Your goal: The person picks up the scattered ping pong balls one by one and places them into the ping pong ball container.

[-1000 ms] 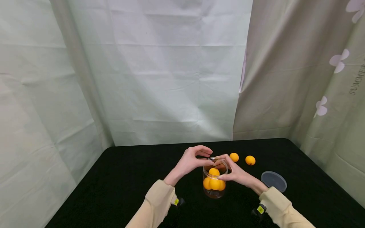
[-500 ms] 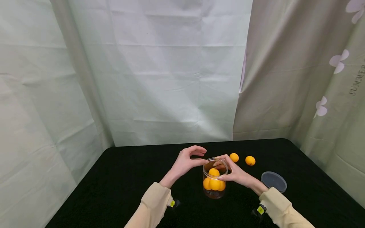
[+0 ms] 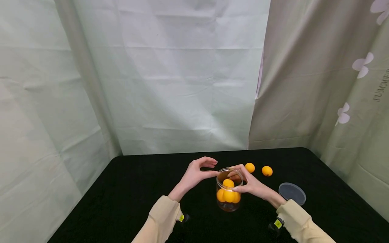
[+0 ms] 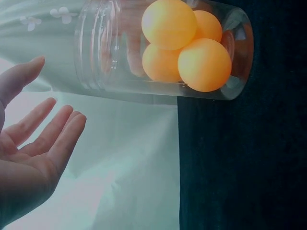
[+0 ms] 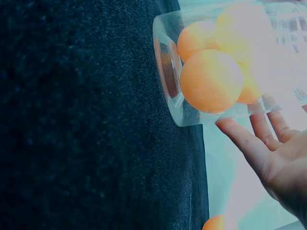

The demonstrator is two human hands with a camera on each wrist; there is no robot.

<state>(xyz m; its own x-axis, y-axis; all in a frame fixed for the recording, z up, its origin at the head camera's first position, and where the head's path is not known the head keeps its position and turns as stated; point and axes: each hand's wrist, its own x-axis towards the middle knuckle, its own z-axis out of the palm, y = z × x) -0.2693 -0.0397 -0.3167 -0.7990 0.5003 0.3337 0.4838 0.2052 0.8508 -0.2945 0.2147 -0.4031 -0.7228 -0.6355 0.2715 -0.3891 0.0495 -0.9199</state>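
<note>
A clear plastic jar (image 3: 228, 206) stands upright and uncovered on the black table, with several orange ping-pong balls (image 4: 205, 65) heaped inside. My right hand (image 3: 251, 185) grips the jar from the right near its rim, thumb on the near side and fingers round the far side. To the left of the rim is my left hand (image 3: 193, 174), thumb and fingers spread apart with nothing between them. In the left wrist view a gap shows between that left hand (image 4: 36, 143) and the jar's threaded mouth.
Two loose orange balls, a left one (image 3: 250, 167) and a right one (image 3: 267, 171), lie behind the right hand. A grey round lid (image 3: 292, 193) lies flat near the right forearm. Pale curtains (image 3: 182, 84) hang behind the black table (image 3: 146, 189).
My left hand has drawn back to the left, away from over the jar's mouth. The right hand, the jar and the balls have stayed in place.
</note>
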